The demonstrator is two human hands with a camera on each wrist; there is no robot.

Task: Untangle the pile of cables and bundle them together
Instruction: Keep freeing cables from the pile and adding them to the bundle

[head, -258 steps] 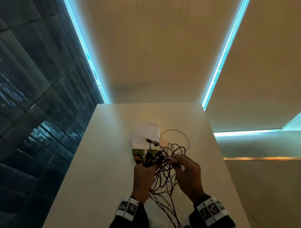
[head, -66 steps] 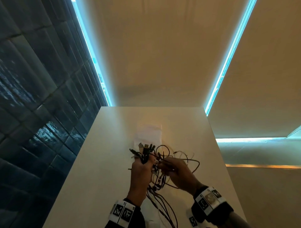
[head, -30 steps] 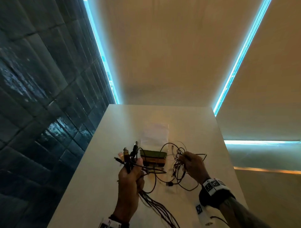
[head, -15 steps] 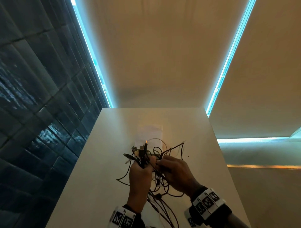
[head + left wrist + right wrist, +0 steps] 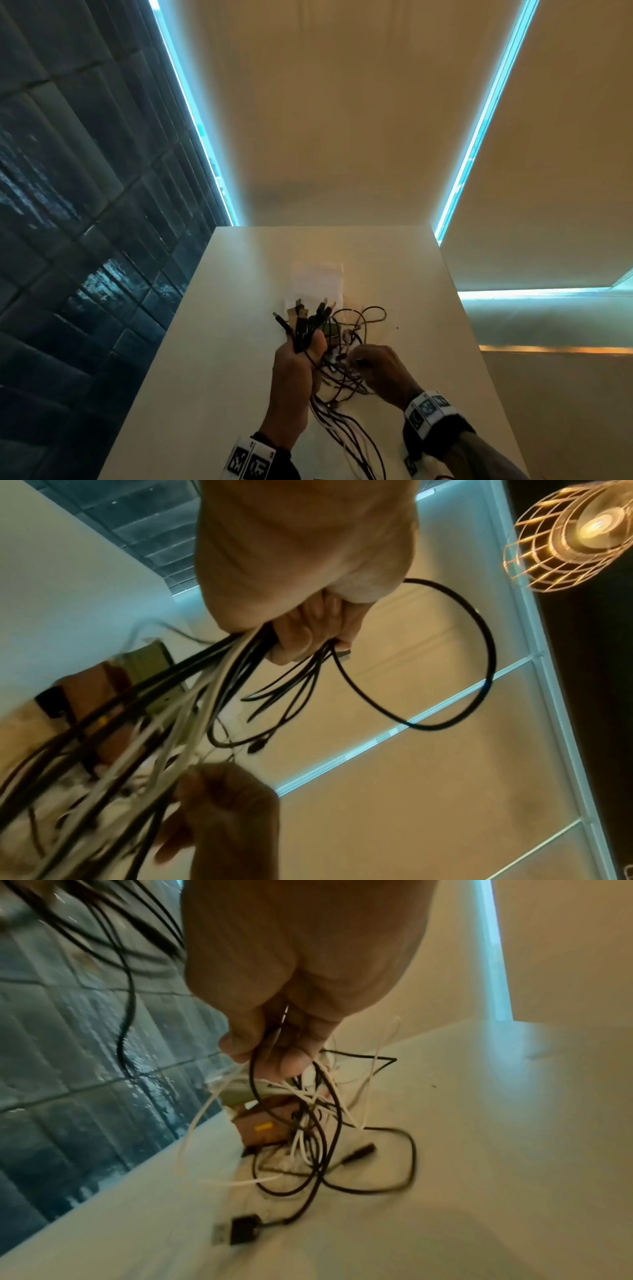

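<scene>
My left hand (image 5: 299, 363) grips a bunch of black and white cables just below their plugs (image 5: 303, 317), which stick up in a fan above the fist. In the left wrist view the same cables (image 5: 192, 696) run out of the curled fingers (image 5: 308, 634), and one black loop (image 5: 479, 653) arcs to the right. My right hand (image 5: 380, 366) pinches tangled black and white strands (image 5: 308, 1096) beside the left hand. Loose loops (image 5: 363, 318) lie on the white table (image 5: 222, 342). A black USB plug (image 5: 236, 1230) rests on the tabletop.
A small brown and green box (image 5: 263, 1123) lies on the table under the tangle, with a white paper (image 5: 317, 284) beyond it. Dark tiled wall (image 5: 85, 240) runs along the table's left edge. The table's right edge (image 5: 479, 377) drops off.
My right hand has slipped a little right and back from the left fist, and the cable loops now lie lower. The left hand still holds the plugs upright.
</scene>
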